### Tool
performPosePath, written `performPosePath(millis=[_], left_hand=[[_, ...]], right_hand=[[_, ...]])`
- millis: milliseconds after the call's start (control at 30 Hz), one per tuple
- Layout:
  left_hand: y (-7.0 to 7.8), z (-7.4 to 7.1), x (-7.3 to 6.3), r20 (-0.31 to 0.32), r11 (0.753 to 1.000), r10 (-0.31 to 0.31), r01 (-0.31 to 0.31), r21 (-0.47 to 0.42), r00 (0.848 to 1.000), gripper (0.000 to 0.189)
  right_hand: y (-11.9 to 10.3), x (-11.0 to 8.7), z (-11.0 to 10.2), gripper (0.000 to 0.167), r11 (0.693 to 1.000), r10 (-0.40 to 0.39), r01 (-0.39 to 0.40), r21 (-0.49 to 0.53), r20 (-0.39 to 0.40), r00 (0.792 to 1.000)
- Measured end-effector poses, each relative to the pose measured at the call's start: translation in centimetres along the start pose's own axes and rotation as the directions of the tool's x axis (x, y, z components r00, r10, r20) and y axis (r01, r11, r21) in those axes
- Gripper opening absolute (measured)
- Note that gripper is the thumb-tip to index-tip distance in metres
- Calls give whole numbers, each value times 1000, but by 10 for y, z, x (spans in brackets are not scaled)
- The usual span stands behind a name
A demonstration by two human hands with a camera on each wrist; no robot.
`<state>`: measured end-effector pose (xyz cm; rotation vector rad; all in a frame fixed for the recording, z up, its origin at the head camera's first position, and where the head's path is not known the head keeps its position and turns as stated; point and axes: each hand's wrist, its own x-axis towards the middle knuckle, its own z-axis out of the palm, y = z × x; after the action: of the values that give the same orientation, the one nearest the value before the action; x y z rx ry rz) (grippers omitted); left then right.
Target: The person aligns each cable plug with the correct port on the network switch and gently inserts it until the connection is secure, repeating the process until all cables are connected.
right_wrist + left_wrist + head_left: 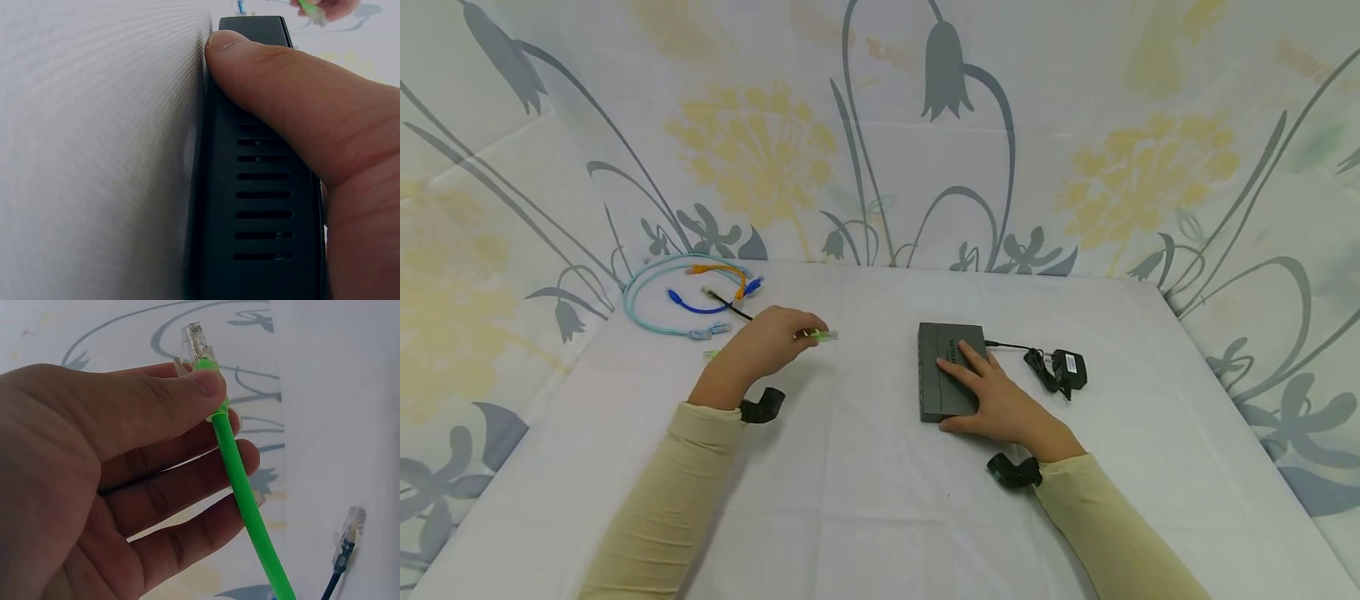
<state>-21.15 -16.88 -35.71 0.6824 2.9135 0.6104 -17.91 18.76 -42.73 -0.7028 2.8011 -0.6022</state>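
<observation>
My left hand [763,346] pinches a green network cable [240,475] between thumb and fingers, just behind its clear plug [197,340]. The plug end points right, toward a dark grey Netgear network switch [931,387], but is well apart from it. The switch lies flat on the table. My right hand [1003,400] rests on it, straight fingers spread over the top. In the right wrist view the thumb [269,75] lies against the vented side [262,194] of the switch. The left hand and forearm hide much of the green cable.
Left of the left hand lie a light blue cable [628,296], a blue cable [696,310], an orange cable [742,283] and a black cable [733,307]. A power adapter [1067,369] with bundled cord sits right of the switch. Behind the table hangs a flowered cloth [887,133].
</observation>
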Motion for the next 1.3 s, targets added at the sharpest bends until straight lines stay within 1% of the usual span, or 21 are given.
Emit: performPosePath(millis=[167,333,533,800,1033,1300], left_hand=[[3,5,4,41,1000,-7,7,-4,999,26],[8,9,6,62,1000,-10,10,-4,998,26],[12,17,9,78,999,4,-1,-36,997,22],[17,27,12,105,999,25,-21,-39,994,24],[22,34,15,128,998,25,-17,-64,991,26],[25,41,16,125,998,54,-48,-51,991,25]], right_hand=[[0,1,0,90,1000,1,-1,0,4,1000],[0,0,0,90,1000,4,-4,7,10,1000],[1,0,0,90,1000,-2,2,-2,6,1000],[0,0,-1,90,1000,-9,9,-3,8,1000],[2,1,0,91,1000,-8,8,-12,5,1000],[1,1,-1,91,1000,-1,1,-6,10,1000]])
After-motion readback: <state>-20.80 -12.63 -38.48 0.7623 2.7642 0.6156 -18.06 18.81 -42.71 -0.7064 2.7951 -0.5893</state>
